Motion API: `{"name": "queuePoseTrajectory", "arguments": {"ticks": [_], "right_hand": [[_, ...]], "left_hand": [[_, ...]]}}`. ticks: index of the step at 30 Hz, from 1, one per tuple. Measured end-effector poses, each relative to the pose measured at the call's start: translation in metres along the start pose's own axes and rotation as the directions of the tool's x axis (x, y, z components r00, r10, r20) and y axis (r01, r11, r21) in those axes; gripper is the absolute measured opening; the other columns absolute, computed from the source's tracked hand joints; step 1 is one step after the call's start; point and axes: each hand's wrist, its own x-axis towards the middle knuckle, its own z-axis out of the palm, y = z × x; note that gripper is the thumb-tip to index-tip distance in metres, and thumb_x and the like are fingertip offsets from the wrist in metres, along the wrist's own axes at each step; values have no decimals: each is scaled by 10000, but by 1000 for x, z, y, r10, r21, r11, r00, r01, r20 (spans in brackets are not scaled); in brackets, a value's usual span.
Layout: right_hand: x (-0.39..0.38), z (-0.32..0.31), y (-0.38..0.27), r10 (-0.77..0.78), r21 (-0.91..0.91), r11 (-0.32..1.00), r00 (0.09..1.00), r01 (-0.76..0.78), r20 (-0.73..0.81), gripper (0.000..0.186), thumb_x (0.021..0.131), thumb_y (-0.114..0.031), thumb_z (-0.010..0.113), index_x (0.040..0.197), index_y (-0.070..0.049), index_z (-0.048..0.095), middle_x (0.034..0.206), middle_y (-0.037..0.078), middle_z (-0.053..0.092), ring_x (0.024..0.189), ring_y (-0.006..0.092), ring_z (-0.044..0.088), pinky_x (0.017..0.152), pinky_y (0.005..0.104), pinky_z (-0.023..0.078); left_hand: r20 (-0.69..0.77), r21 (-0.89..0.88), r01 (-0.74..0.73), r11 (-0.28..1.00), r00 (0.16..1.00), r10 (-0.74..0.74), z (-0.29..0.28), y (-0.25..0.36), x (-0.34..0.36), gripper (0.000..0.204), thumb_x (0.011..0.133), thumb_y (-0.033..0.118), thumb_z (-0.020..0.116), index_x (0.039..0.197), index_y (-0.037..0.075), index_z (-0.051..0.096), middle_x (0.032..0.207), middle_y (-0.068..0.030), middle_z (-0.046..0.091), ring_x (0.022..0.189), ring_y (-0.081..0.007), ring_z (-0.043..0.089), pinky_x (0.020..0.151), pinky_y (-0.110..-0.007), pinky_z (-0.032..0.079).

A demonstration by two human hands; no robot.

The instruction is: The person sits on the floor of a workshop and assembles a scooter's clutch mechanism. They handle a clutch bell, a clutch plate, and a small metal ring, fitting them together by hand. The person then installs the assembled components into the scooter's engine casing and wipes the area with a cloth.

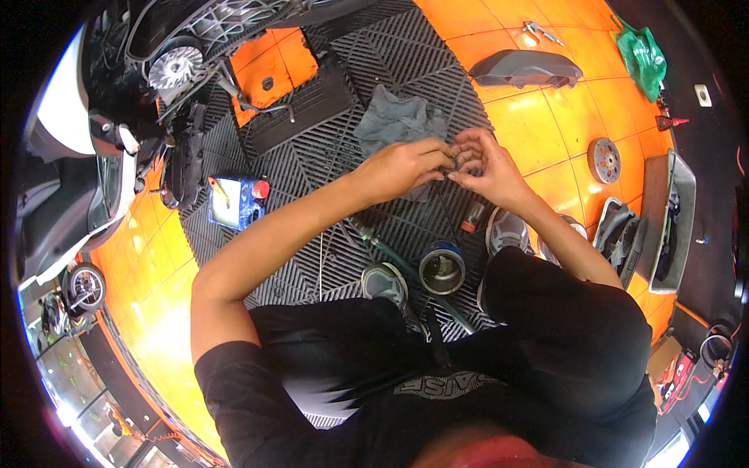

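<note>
My left hand [407, 166] and my right hand [490, 170] meet over the dark ribbed mat [312, 179]. Closed fingertips of both hands pinch a small dark part [453, 163]; it is mostly hidden, and its kind cannot be made out. Just beyond them a crumpled grey cloth [398, 117] lies on the mat. Closer to me, between my shoes, stands an open round can [442, 267] with a blue outside. A small clear bottle with an orange cap [469, 224] lies below my right hand.
At left is a scooter with an exposed finned fan [176, 69]. A blue container with a red cap [248, 207] rests on the mat. On orange tiles at right lie a dark curved cover [527, 69], a round metal plate [605, 161] and a grey tray [683, 222].
</note>
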Motion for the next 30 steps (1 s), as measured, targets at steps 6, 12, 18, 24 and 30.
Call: {"name": "queuePoseTrajectory", "arguments": {"ticks": [6,12,18,24,30], "right_hand": [[3,1,-10,-18,2,1000,998,18,54,528,741,-45,763,1156,-19,438,1084,99,540,908,143,581,776,285,529],[3,3,-1,72,207,974,992,-92,105,487,763,25,727,1094,-60,379,1058,103,544,925,170,583,768,298,519],[-4,13,-3,-1,361,933,1000,1,-1,455,815,56,651,1124,-72,343,1094,133,580,937,197,592,796,295,494],[-19,-7,14,111,271,959,989,-80,-102,392,928,-164,581,1235,-79,352,1179,175,593,881,193,617,767,287,489],[-72,-12,69,313,274,920,946,-280,-85,387,926,-141,576,1236,-77,354,1121,149,616,866,191,622,745,299,501]], "left_hand": [[70,51,4,999,998,-8,-14,4,-1,195,802,125,651,959,38,574,1066,-72,593,891,-304,626,725,-400,537],[106,86,-126,988,987,116,-15,3,0,186,807,152,644,893,34,529,1145,-97,569,938,-315,607,749,-408,528],[114,-5,4,1000,993,-4,-27,3,-4,195,799,159,662,878,13,558,1092,-119,593,964,-300,607,797,-387,511],[-652,-151,444,883,627,-427,-88,-89,-44,263,746,211,736,877,-3,658,1031,-110,671,930,-262,644,814,-366,499],[-830,-538,416,733,-412,-375,-210,-139,-78,211,758,67,748,850,-39,590,721,-113,661,650,-169,645,567,-282,494]]}}
